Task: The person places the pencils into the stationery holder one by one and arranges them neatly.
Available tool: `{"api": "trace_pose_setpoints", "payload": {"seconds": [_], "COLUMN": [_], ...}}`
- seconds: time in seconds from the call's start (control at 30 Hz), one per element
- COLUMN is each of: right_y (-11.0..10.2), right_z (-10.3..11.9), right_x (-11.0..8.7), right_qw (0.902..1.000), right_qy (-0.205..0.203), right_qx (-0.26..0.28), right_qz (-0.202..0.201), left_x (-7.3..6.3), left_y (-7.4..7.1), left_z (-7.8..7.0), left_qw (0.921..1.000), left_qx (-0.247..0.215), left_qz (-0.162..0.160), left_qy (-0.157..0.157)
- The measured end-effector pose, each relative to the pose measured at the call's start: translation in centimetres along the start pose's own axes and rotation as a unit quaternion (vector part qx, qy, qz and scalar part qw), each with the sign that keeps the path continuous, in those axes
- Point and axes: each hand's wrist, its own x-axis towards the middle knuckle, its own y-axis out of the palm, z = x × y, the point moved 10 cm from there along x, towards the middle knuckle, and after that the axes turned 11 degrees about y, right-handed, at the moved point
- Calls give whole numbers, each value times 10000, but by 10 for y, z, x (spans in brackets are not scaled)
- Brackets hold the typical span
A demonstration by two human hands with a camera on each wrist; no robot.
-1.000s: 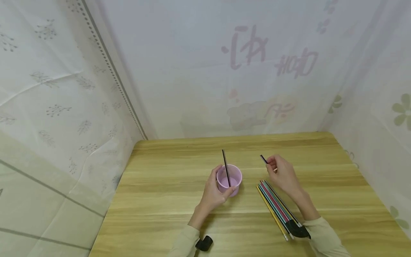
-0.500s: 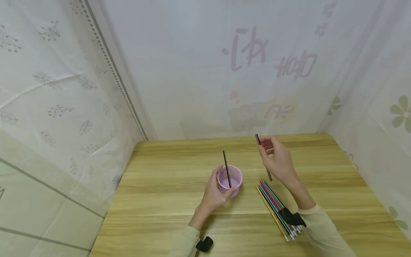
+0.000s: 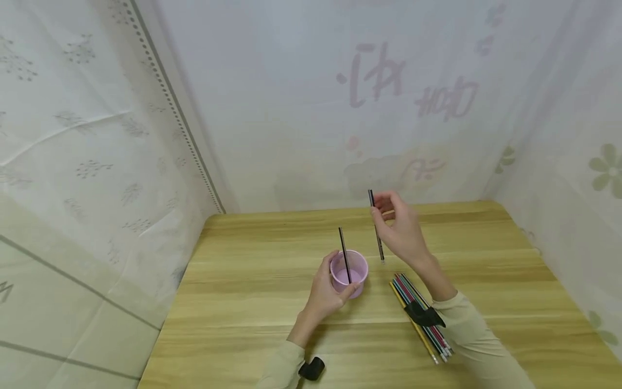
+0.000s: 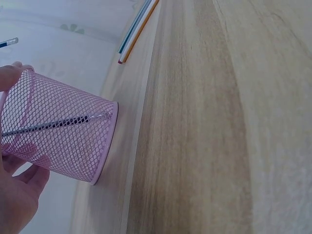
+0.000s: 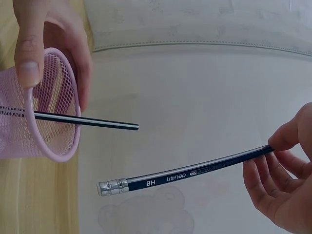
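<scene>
A pink mesh pencil cup (image 3: 357, 286) stands upright on the table, and my left hand (image 3: 324, 292) grips it by the side and rim. One dark striped pencil (image 3: 344, 251) leans inside, its eraser end down at the base in the left wrist view. My right hand (image 3: 400, 229) pinches a second dark pencil (image 5: 195, 170) near its upper end, with fingers and thumb. That pencil hangs in the air to the right of the cup, its eraser end pointing down and showing "HB" in the right wrist view.
Several coloured pencils (image 3: 413, 308) lie in a bundle on the wooden table (image 3: 243, 302), right of the cup and partly under the right wrist's black strap (image 3: 423, 314). Printed cloth (image 3: 291, 108) hangs behind the table and on both sides.
My right hand has lifted the dark pencil up from beside the bundle and carried it left, toward the cup; the pencil now hangs more upright. My left hand stays on the cup.
</scene>
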Motion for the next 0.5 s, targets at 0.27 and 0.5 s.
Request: {"api": "trace_pose_setpoints", "payload": {"seconds": [0.27, 0.5], "right_y": [4, 23], "right_z": [-4, -12], "right_x": [4, 6], "right_qw": [9994, 9984], "right_qy": [86, 128], "right_qx": [326, 546], "right_qz": [-42, 122], "left_x": [-3, -3], "left_y": [0, -1], "left_z": [4, 1], "left_qw": [9999, 9998], "left_qx": [90, 140], "left_qz": [64, 56], "left_qy": [-57, 118]}}
